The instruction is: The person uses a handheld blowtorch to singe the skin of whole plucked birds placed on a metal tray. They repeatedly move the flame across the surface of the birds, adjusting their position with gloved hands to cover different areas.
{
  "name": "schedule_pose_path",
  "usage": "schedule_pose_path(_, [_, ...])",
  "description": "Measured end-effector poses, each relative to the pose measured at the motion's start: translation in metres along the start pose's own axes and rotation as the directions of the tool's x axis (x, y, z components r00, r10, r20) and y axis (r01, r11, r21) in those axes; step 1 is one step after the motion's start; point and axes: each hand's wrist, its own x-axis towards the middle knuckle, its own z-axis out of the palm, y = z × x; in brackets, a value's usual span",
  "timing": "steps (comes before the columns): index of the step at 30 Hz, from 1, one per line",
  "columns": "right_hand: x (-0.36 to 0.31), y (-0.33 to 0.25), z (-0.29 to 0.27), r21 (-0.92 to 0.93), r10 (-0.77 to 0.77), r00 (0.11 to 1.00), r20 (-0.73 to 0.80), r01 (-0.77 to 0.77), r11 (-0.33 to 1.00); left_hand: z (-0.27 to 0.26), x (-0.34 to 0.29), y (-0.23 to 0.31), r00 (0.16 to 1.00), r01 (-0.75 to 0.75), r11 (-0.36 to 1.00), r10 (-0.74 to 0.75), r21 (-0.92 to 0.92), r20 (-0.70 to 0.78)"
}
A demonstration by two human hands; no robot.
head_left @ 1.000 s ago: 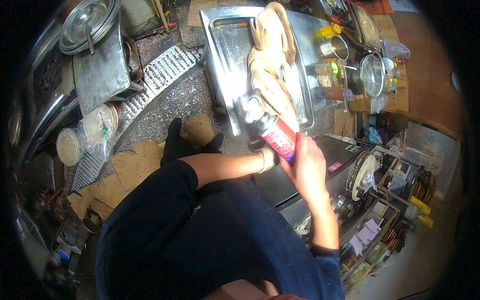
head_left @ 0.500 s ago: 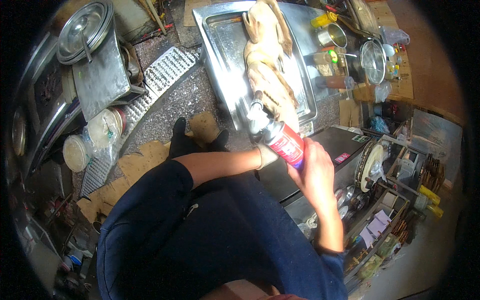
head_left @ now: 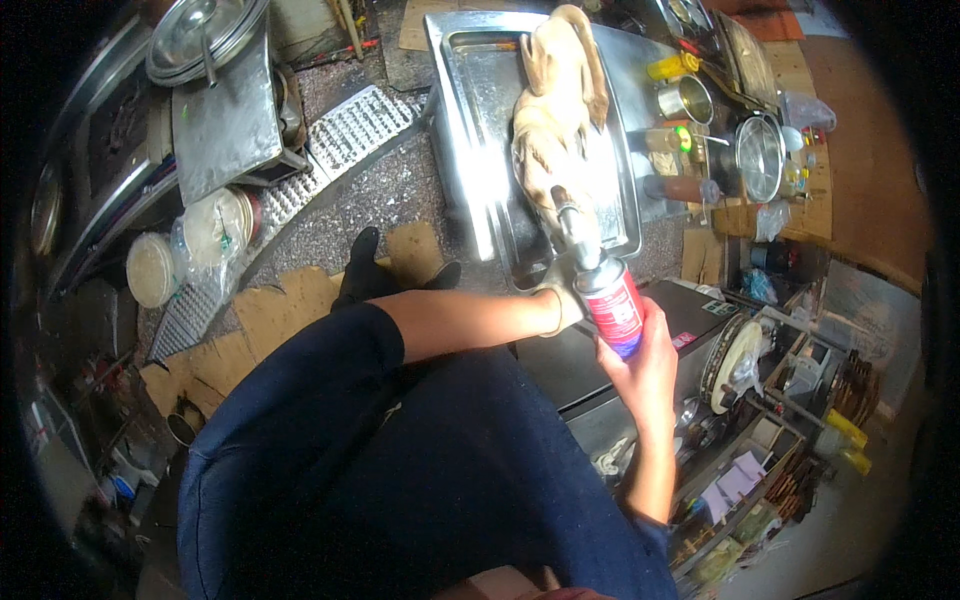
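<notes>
1. Cluttered kitchen workspace; speckled stone floor (head_left: 400,190) strewn with cardboard pieces (head_left: 290,300).
2. Steel tray (head_left: 480,130) bearing a pale plucked bird (head_left: 555,110).
3. Right hand (head_left: 645,365), fingers wrapped around a red-labelled gas torch canister (head_left: 610,300), nozzle just beside the bird.
4. Left hand (head_left: 560,300), gloved, at the tray's near edge beside the canister; grip cannot be told.

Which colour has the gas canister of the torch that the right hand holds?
Mostly red, with a blue base, seen in the head view: gas canister, right hand.
</notes>
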Motion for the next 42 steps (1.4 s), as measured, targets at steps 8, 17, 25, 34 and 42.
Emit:
schedule_pose_path(8, [0.015,0.006,-0.029,0.038,-0.001,0.991,0.132,-0.004,0.999,0.011,0.000,0.008,0.988,-0.097,0.994,0.090,-0.048,-0.125])
schedule_pose_path(17, [0.026,-0.006,-0.042,-0.101,-0.103,0.979,0.177,0.122,0.987,0.008,-0.001,-0.005,0.988,-0.040,0.871,-0.037,-0.490,-0.147])
schedule_pose_path(25, [0.050,-0.020,-0.020,-0.238,-0.334,0.928,0.162,0.366,0.900,0.003,0.008,-0.021,0.991,-0.087,0.988,0.073,-0.129,-0.110])
schedule_pose_path(34, [0.056,-0.030,-0.022,-0.281,-0.348,0.919,0.186,0.389,0.877,0.001,0.006,-0.014,0.995,0.000,0.975,-0.023,-0.223,-0.102])
schedule_pose_path(42, [0.055,-0.029,-0.021,-0.286,-0.324,0.927,0.187,0.367,0.885,-0.001,0.004,-0.015,0.993,0.049,0.970,-0.073,-0.237,-0.090])
